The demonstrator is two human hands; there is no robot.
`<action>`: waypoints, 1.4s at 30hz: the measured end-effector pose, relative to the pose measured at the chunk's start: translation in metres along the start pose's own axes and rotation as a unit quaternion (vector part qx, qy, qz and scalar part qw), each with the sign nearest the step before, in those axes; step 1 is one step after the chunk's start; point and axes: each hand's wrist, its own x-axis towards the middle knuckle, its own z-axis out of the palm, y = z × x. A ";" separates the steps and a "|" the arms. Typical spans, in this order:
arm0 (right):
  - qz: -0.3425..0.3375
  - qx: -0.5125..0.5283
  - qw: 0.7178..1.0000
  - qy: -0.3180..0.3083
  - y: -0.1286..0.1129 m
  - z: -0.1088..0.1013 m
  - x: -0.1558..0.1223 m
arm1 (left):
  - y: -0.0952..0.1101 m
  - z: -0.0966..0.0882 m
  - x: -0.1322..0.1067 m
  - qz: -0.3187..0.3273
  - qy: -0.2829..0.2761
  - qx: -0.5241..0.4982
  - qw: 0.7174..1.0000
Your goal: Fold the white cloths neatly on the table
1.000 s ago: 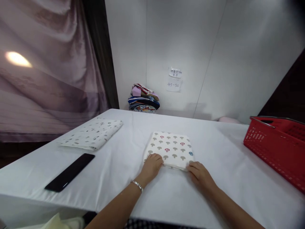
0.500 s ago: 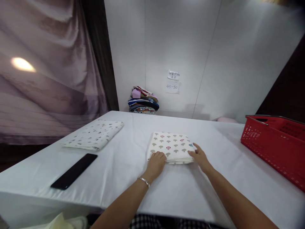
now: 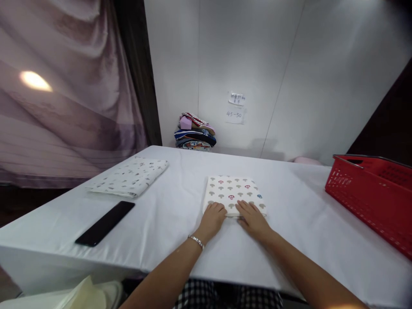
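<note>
Nearest: black-and-white checked clothing [image 3: 198, 294] below the desk [image 3: 170, 214] edge, pale fabric [image 3: 92, 294] at lower left. Both forearms bare, reaching in over the white-covered desk; silvery bracelet [image 3: 197, 241] on left wrist.

Left hand [image 3: 213, 219] on the near-left part of the folded mushroom-print cloth [image 3: 233, 189], fingers bent over the edge; can't tell if it pinches the layers. Right hand [image 3: 254, 219] palm down, fingers laid out on the near edge, thumb lower. Hands close together but not touching, both in contact with the cloth.

Cloth lies flat mid-desk: white, mostly grey-beige mushrooms, a few red, one blue. Off to the left, black flat slab [image 3: 105, 223], phone-like, set at a slant. Red basket [image 3: 367, 201] at right, perforated side, metal handle. Farther left, second folded cloth [image 3: 131, 176], white with small dark motifs, near the desk's left side.

Beyond the far edge: stack of folded textiles [image 3: 195, 135], mixed colours, support hidden; pinkish object [image 3: 307, 161], mostly hidden. Mauve curtain [image 3: 64, 111] left. Pale wall [image 3: 251, 51] behind, two paper notes [image 3: 234, 115], lower reads "45-50".
</note>
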 end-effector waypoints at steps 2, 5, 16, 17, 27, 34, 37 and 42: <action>0.000 -0.016 1.000 -0.010 -0.005 0.005 -0.006 | 0.000 0.000 -0.001 0.006 0.003 0.000 1.000; 0.009 -0.027 0.999 -0.020 0.000 0.004 -0.012 | -0.002 -0.001 -0.003 0.000 0.001 0.000 1.000; 0.098 -0.005 0.995 -0.002 0.038 -0.006 -0.053 | -0.013 -0.013 -0.015 -0.049 0.005 -0.007 0.999; 0.104 0.009 0.995 0.000 0.038 -0.004 -0.054 | -0.014 -0.014 -0.017 -0.054 0.004 -0.005 0.999; 0.261 0.258 0.929 0.035 0.032 -0.015 -0.040 | -0.021 -0.017 -0.026 -0.111 0.034 -0.059 0.991; 0.471 0.334 0.810 0.099 0.061 -0.020 -0.025 | -0.029 -0.015 -0.028 -0.256 0.130 -0.189 0.939; 0.504 0.335 0.794 0.062 0.072 -0.018 -0.014 | -0.035 -0.013 -0.022 -0.348 0.104 -0.226 0.904; 0.492 0.317 0.810 0.049 0.086 -0.013 0.007 | -0.033 -0.007 -0.004 -0.388 0.061 -0.240 0.888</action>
